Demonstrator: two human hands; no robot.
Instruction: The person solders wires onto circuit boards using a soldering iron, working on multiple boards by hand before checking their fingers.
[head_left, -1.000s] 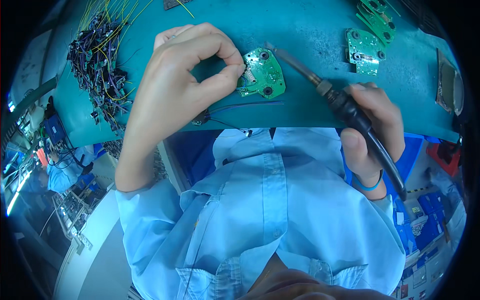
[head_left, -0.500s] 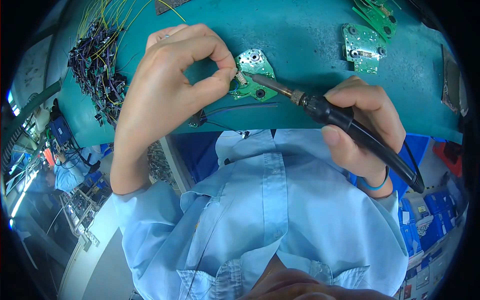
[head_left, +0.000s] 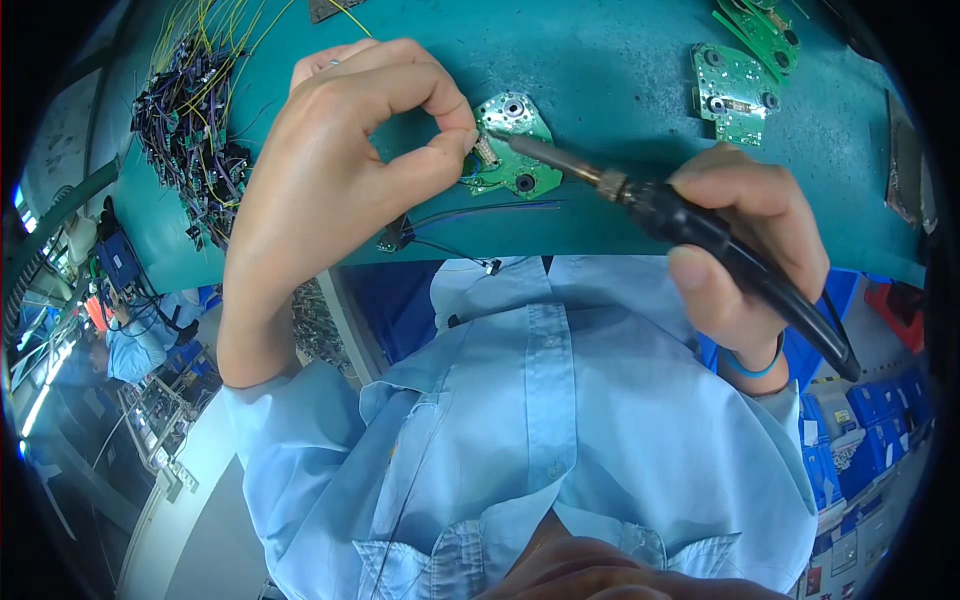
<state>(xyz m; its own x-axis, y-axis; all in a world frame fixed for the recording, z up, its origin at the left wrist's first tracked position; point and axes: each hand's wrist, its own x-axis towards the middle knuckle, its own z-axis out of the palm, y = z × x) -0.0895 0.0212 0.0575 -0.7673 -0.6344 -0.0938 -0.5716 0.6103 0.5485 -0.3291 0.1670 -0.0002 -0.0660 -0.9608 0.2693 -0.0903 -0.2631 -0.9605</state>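
A green circuit board (head_left: 535,131) with black round parts lies on the mat in front of me. At its left edge my left hand (head_left: 355,140) is closed in a pinch, thumb against forefinger, beside a small row of metal contacts (head_left: 487,150). What the fingertips hold is hidden; thin wires show just below them. My right hand (head_left: 755,240) grips the black handle of a soldering iron (head_left: 690,215). Its tip points left over the board, a little to the right of the contacts; I cannot tell whether it touches.
A heap of dark wired connectors (head_left: 190,140) with yellow wires lies at the left. One wired connector (head_left: 397,235) rests near the mat's front edge. More green boards (head_left: 735,90) lie at the far right of the green mat (head_left: 620,60). Blue bins (head_left: 880,425) stand below right.
The soldering iron and my right hand have shifted right, drawing the tip away from the contacts. My left hand keeps its pinch nearly in place.
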